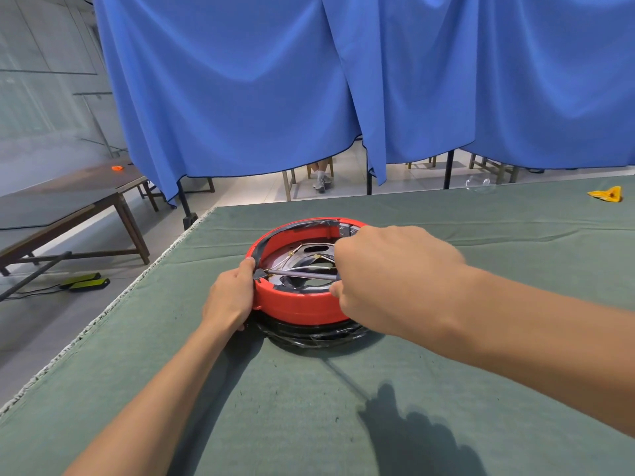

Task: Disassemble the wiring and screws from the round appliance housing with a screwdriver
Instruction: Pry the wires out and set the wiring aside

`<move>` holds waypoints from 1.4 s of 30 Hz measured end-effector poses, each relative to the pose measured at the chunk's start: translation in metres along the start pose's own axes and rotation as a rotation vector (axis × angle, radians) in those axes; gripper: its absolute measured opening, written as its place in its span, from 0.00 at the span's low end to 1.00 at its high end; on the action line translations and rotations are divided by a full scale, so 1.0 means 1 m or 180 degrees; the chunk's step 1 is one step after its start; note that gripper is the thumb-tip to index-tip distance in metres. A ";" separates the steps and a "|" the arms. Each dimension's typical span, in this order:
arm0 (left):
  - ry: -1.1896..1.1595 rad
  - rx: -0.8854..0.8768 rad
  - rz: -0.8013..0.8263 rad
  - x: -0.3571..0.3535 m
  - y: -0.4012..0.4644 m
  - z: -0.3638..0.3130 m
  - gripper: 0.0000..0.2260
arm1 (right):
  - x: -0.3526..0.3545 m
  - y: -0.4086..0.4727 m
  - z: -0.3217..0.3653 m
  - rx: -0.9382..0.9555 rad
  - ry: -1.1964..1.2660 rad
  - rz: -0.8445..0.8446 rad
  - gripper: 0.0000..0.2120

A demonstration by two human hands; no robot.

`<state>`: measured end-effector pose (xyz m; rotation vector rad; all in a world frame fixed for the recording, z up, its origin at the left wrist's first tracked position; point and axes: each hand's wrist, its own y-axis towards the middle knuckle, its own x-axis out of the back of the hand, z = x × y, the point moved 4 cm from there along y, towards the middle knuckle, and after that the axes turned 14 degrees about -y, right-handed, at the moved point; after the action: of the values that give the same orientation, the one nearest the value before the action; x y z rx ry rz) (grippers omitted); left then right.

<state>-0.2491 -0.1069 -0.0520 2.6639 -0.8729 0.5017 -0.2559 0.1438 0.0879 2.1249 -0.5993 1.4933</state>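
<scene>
Head view, looking down on a table under a green cloth [343, 407].

Item: round appliance housing [295, 304], red ring wall on a black base, open side up, sitting on the cloth near the table's left edge. Inside: a metal plate with cut-outs and white wiring [305, 267] looped across it.

Item: screwdriver [302, 274], shaft lying nearly level across the housing's opening, long axis running left to right, tip pointing left at a bracket on the inner left wall, handle hidden inside the right fist.

Left hand [228, 300]: cupped against the housing's outer left wall, thumb hooked over the rim just beside the screwdriver tip, fingers pressed together round the side.

Right hand [388, 276]: above the housing's right side, fingers curled tight round the screwdriver's handle end.

Surroundings: blue curtains [309, 80] hanging behind the table; a yellow scrap [606, 194] on the cloth's far right corner; a wooden bench [68, 204] off to the left; a seated person's feet below the curtain hem.
</scene>
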 end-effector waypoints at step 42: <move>-0.0309 0.0013 -0.0114 -0.004 -0.013 -0.011 0.28 | -0.028 0.007 -0.043 -0.0061 0.0027 -0.0275 0.23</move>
<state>-0.2465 -0.0905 -0.0457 2.7220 -0.8501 0.3687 -0.3005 0.1665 0.0750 2.1016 -0.5100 1.4434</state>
